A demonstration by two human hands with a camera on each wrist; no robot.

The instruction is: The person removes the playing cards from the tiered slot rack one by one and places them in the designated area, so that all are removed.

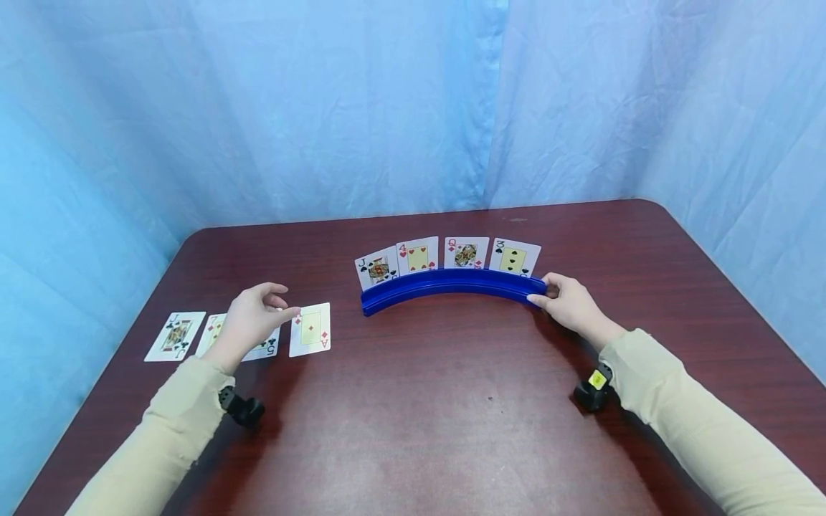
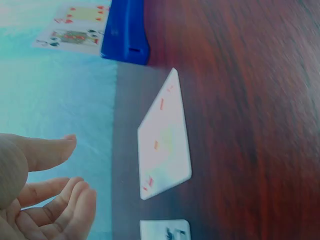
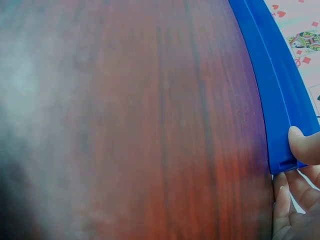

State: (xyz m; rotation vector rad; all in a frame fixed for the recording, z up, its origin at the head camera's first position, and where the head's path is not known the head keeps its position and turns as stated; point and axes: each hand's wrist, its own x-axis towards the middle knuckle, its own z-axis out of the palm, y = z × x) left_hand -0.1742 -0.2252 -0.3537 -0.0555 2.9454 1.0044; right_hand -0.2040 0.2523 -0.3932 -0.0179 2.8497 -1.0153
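The right hand (image 1: 569, 304) pinches the rack (image 1: 452, 279) at its right end — probably to steady the propped cards (image 1: 467, 251) — while the left hand (image 1: 250, 315), thumb and fingers apart, hovers by the ace (image 1: 311, 334).

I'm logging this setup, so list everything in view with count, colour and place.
Card holder: 1, blue, curved across the table
Upright cards: 4, white with printed faces, in the holder
Loose cards: 4, white with printed faces, in a row on the table left of the holder
Table: 1, dark reddish brown, beneath everything
Curtain: light blue, around the table; panel count unclear
Wrist cameras: 2, black, one per wrist
Sleeves: 2, beige, one per arm
Left hand: 1, bare, above the loose cards
Right hand: 1, bare, gripping the holder's right end
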